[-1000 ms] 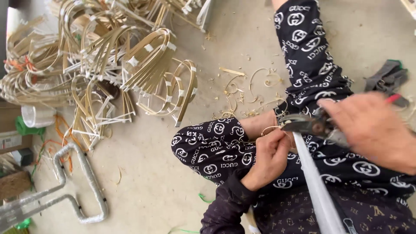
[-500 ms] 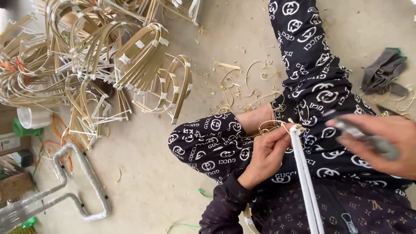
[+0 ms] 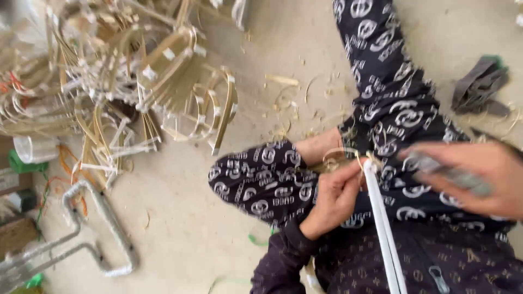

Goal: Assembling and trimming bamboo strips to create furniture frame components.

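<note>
White tape-wrapped rod (image 3: 381, 218) lies across the lap, its top end pinched shut in the left hand (image 3: 333, 200); right hand (image 3: 468, 174), blurred, closes around a grey tool (image 3: 452, 175); advisable: keep the pinch firm, the wrapping taut.

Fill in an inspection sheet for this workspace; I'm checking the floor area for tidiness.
Surface: bare concrete floor, dusty.
Job's things: white strip with thin cane at its top end, pinched by left hand; blurred grey tool in right hand.
Clutter: heap of bent cane frames; shavings; grey rag.
Grippers: both hands' fingers closed on their items.
Cables: orange cord near the heap.
Surroundings: bent metal frame on the floor at the lower left.
</note>
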